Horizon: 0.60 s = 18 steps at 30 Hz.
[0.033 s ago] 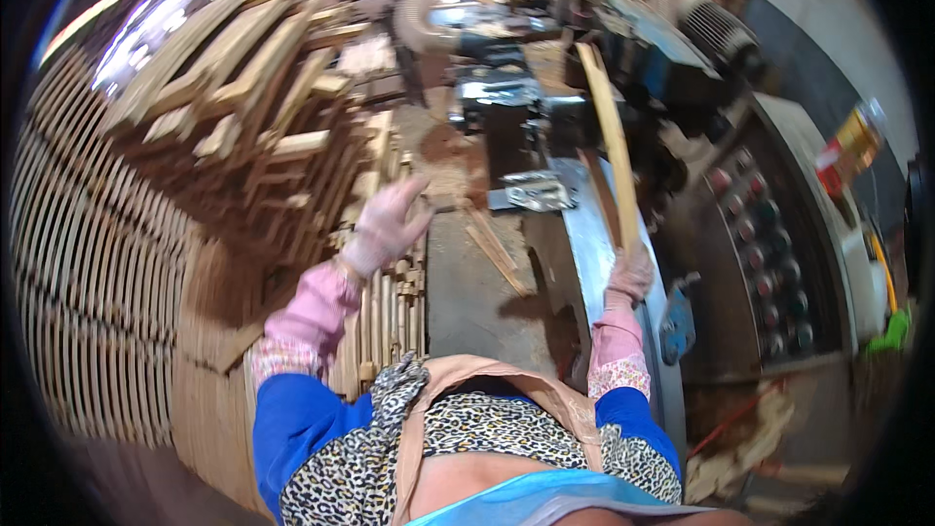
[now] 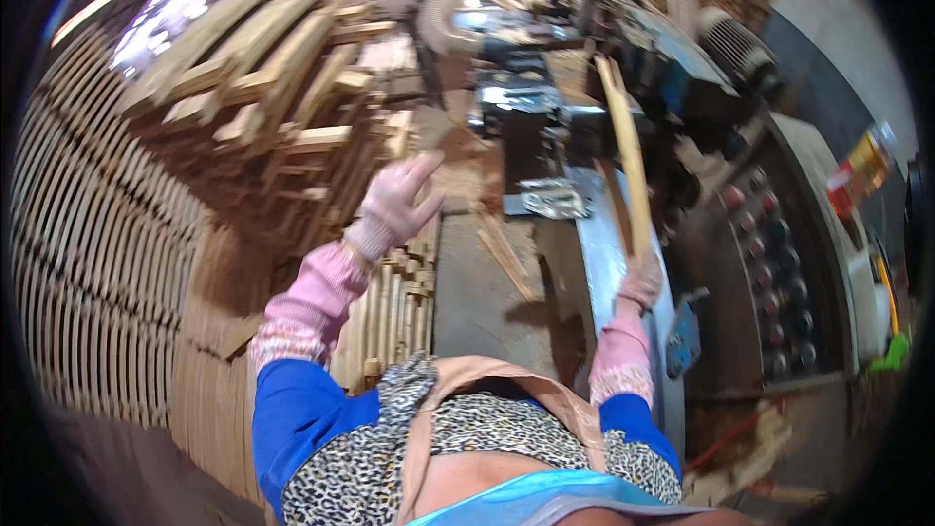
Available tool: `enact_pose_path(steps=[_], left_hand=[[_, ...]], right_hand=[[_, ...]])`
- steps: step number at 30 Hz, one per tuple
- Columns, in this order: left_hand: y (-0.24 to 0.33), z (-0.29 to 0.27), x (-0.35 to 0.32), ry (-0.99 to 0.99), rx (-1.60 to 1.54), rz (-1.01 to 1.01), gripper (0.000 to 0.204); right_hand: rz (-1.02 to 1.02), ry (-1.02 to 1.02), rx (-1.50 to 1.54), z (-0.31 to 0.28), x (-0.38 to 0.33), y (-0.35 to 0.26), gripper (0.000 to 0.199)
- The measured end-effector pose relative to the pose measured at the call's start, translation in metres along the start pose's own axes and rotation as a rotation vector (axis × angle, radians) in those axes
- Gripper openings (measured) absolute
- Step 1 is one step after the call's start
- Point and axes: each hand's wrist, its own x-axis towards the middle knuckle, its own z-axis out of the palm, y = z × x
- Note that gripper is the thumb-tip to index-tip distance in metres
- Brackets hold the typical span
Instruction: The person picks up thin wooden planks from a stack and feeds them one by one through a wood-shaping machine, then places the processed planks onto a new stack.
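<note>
My right hand (image 2: pixel 640 282), in a pale glove, is closed around the near end of a long light wooden strip (image 2: pixel 629 161). The strip runs away from me along a shiny metal machine bed (image 2: pixel 602 258), its far end beside the dark machine. My left hand (image 2: pixel 397 203), gloved too, hovers empty with fingers apart near a pile of narrow wooden strips (image 2: pixel 385 317). Between the hands, thin wood slivers (image 2: pixel 506 263) lie on a grey surface (image 2: pixel 477 317). A shiny metal fitting (image 2: pixel 553 199) sits beside the machine bed.
Stacked wooden pieces (image 2: pixel 243 68) rise at far left, above tall rows of slats (image 2: pixel 107 253). A control panel (image 2: pixel 774 273) with several round buttons stands at right, a bottle (image 2: pixel 862 170) on top. A ribbed hose (image 2: pixel 453 5) and a motor (image 2: pixel 735 44) are farther back.
The whole scene has shifted slightly to the right in the picture. My left hand's fingers look more spread. My right hand keeps its hold on the wooden strip.
</note>
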Motion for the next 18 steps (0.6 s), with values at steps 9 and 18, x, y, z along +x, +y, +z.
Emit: enact_pose_path(steps=[9, 18], left_hand=[[-0.133, -0.316, 0.021, 0.284, 1.133, -0.451, 0.067], [-0.219, -0.422, -0.002, -0.096, 1.347, -0.733, 0.031]], right_hand=[[-0.275, 0.024, -0.173, -0.16, -0.194, 0.059, 0.037], [-0.121, 0.092, -0.308, -0.17, -0.22, 0.079, 0.031]])
